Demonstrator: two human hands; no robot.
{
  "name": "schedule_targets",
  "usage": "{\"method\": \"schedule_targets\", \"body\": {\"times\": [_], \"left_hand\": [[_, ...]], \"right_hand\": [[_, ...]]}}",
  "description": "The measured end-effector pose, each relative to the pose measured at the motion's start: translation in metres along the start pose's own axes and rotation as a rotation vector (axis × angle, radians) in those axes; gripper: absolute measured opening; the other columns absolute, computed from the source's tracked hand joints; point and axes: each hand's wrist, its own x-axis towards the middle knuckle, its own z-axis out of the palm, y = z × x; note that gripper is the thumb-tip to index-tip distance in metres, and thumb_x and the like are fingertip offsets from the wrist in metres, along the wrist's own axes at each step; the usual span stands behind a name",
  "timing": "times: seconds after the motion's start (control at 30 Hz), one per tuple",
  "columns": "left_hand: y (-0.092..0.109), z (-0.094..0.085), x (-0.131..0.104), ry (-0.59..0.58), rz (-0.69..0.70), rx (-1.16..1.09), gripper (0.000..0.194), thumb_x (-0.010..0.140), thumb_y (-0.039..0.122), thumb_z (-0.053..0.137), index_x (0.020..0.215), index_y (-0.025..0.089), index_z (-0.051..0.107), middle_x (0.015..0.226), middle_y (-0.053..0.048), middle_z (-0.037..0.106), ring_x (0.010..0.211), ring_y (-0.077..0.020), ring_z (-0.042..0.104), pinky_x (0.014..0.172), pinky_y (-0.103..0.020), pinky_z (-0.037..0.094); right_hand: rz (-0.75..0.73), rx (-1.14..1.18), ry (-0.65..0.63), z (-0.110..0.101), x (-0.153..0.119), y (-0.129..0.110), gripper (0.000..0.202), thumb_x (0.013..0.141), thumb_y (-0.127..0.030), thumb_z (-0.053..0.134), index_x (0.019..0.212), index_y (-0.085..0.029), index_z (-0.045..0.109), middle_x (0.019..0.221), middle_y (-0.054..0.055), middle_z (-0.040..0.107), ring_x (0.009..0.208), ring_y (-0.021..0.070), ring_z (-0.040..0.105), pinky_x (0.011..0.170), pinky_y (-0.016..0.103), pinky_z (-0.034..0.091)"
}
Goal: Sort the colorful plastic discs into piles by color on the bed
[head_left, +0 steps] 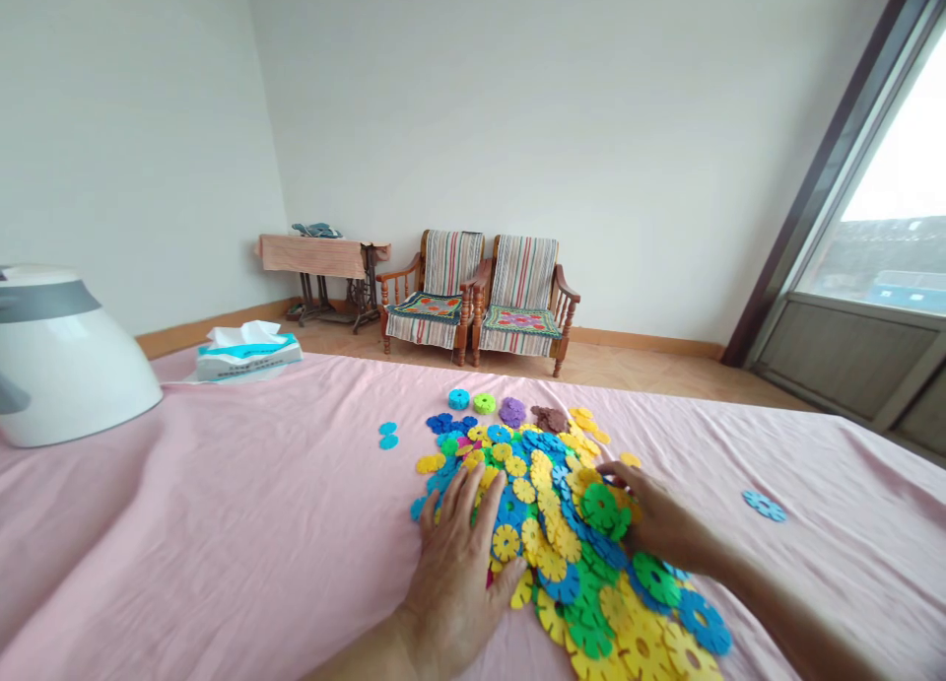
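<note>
A heap of plastic snowflake discs point(551, 553) in yellow, blue and green spreads over the pink cloth. My left hand point(462, 553) lies palm down on the heap's left side, fingers spread, holding nothing. On the right side, my right hand point(654, 513) curls round a few overlapping green snowflake discs point(602, 510); these discs hide part of its fingers. Along the heap's far edge sit small single-colour groups: light blue discs point(459, 399), lime discs point(484, 403), purple discs point(512, 412), brown discs point(551, 419) and dark blue discs point(441, 424).
Two loose light blue discs point(388, 436) lie left of the heap, and blue discs point(764, 506) lie to the right. A white kettle point(70, 366) and a tissue pack point(249, 354) stand at left. Beyond the pink cloth point(296, 523) are two wooden chairs point(524, 277) and a cloth-covered sewing table point(314, 255).
</note>
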Motion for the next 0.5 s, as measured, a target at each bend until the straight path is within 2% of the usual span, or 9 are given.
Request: {"method": "schedule_targets", "body": {"times": [0.07,0.17,0.27,0.33,0.4,0.43,0.5], "left_hand": [[0.000,0.000,0.000,-0.011,-0.003,-0.005,0.073,0.083,0.042,0.060,0.148,0.024,0.029,0.154,-0.012,0.026,0.142,-0.0346,0.020,0.111,-0.060,0.022],[0.001,0.000,0.001,-0.015,-0.016,-0.018,0.078,0.081,0.041,0.063,0.148,0.026,0.027,0.155,-0.011,0.024,0.142,-0.0360,0.018,0.110,-0.061,0.021],[0.001,-0.001,0.001,0.010,-0.019,-0.039,0.083,0.078,0.033,0.064,0.149,0.026,0.022,0.157,-0.011,0.018,0.143,-0.0366,0.015,0.109,-0.062,0.021],[0.002,-0.001,0.001,0.029,-0.024,-0.051,0.088,0.074,0.021,0.061,0.151,0.026,0.016,0.158,-0.009,0.014,0.143,-0.0350,0.012,0.109,-0.062,0.021],[0.002,-0.002,0.000,0.028,-0.031,-0.053,0.097,0.066,0.010,0.055,0.151,0.025,0.012,0.158,-0.008,0.013,0.144,-0.0328,0.009,0.110,-0.061,0.019],[0.003,-0.002,0.001,0.017,-0.037,-0.052,0.100,0.062,0.007,0.053,0.151,0.025,0.012,0.158,-0.008,0.013,0.145,-0.0321,0.008,0.111,-0.061,0.018],[0.003,-0.004,0.001,-0.010,-0.057,-0.048,0.101,0.058,0.005,0.051,0.151,0.022,0.014,0.158,-0.009,0.015,0.145,-0.0319,0.008,0.112,-0.060,0.017]], "right_hand": [[-0.029,0.013,0.020,0.007,0.005,-0.011,0.048,0.066,-0.021,0.058,0.114,-0.021,0.054,0.111,0.009,0.061,0.108,0.0258,0.057,0.092,0.039,0.045],[-0.070,0.021,0.061,0.016,0.013,-0.038,0.046,0.066,-0.016,0.055,0.112,-0.021,0.054,0.107,0.007,0.062,0.104,0.0243,0.058,0.090,0.039,0.046],[-0.180,0.093,0.063,0.023,0.016,-0.075,0.048,0.069,-0.013,0.052,0.116,-0.020,0.054,0.106,0.007,0.064,0.103,0.0223,0.059,0.093,0.040,0.046],[-0.283,0.196,-0.003,0.022,0.015,-0.093,0.050,0.074,-0.019,0.056,0.124,-0.024,0.052,0.117,0.007,0.061,0.109,0.0216,0.057,0.094,0.040,0.047],[-0.342,0.280,-0.024,0.014,0.015,-0.093,0.048,0.079,-0.030,0.058,0.127,-0.027,0.051,0.127,0.007,0.057,0.114,0.0218,0.055,0.092,0.039,0.050],[-0.335,0.281,0.009,0.006,0.016,-0.083,0.045,0.082,-0.035,0.056,0.126,-0.027,0.051,0.128,0.007,0.056,0.115,0.0219,0.055,0.089,0.038,0.052],[-0.238,0.156,0.161,-0.013,0.019,-0.044,0.038,0.085,-0.038,0.048,0.120,-0.025,0.055,0.125,0.008,0.058,0.112,0.0216,0.057,0.088,0.037,0.052]]}}
